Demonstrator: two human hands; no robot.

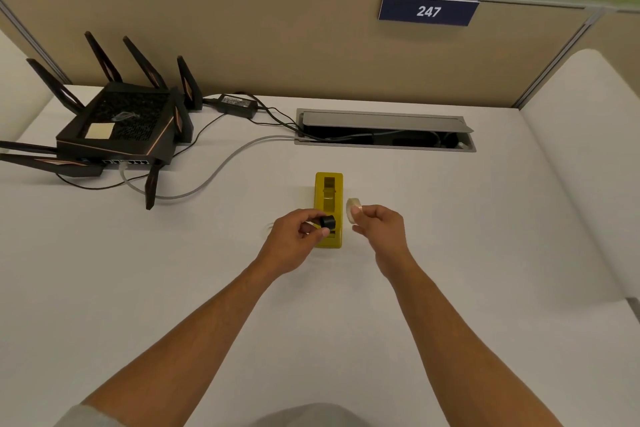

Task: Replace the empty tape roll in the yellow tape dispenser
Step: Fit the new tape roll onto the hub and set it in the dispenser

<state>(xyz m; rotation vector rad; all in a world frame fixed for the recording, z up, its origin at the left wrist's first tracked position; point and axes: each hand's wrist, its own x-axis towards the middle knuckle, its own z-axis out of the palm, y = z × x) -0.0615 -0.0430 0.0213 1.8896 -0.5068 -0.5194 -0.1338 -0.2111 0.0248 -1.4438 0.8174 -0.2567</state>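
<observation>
A yellow tape dispenser (328, 198) sits on a white desk (450, 236). Above its near end, the left hand (294, 239) pinches a black spindle (328, 222). Just right, the right hand (379, 227) grips a clear tape roll (352, 211).

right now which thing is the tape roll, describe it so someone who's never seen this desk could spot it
Start at the yellow tape dispenser standing in the middle of the white desk. Just to its right, the right hand pinches a small, pale, see-through ring in its fingertips: that is the tape roll. The left hand holds a black spool, dark and solid-looking where the roll is clear.
</observation>
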